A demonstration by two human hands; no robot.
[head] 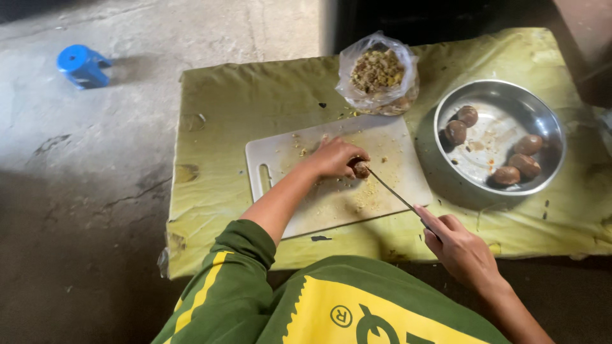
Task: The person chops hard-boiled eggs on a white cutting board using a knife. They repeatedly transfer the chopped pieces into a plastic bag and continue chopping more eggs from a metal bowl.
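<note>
1. Nearest the camera, a green sleeve with yellow stripes (pixel 217 286) covers the person's left upper arm, and a green and yellow shirt front (pixel 357 306) fills the bottom edge.
2. The right hand (pixel 462 245), at about 5 o'clock from the cutting board, has its fingers (pixel 440 223) curled tight around the handle of a knife (pixel 392 189); the handle itself is hidden in the grip.
3. The thin blade runs up toward 10 o'clock and its tip meets a small brown round fruit (pixel 361 169) near the middle of the board.
4. The left hand (pixel 335 156) rests on the board, its fingers bent and pinching the fruit from the 9 o'clock side, holding it down against the surface.
5. The white cutting board (pixel 293 156) lies on the worktop (pixel 223 114), which is draped in a wrinkled yellow-green cloth; pale crumbs and scraps are scattered over the board around the hand.
6. At 3 o'clock from the board, just beside it, stands a round metal bowl (pixel 542 121) holding several whole brown fruits (pixel 524 164) along its sides.
7. At 12 o'clock, touching the board's far edge, sits a clear plastic bag (pixel 349 70), open at the top and filled with chopped brownish bits.
8. Farthest off, at 10 o'clock on the concrete floor (pixel 95 165), well apart from the worktop, stands a small blue stool (pixel 81 65).
</note>
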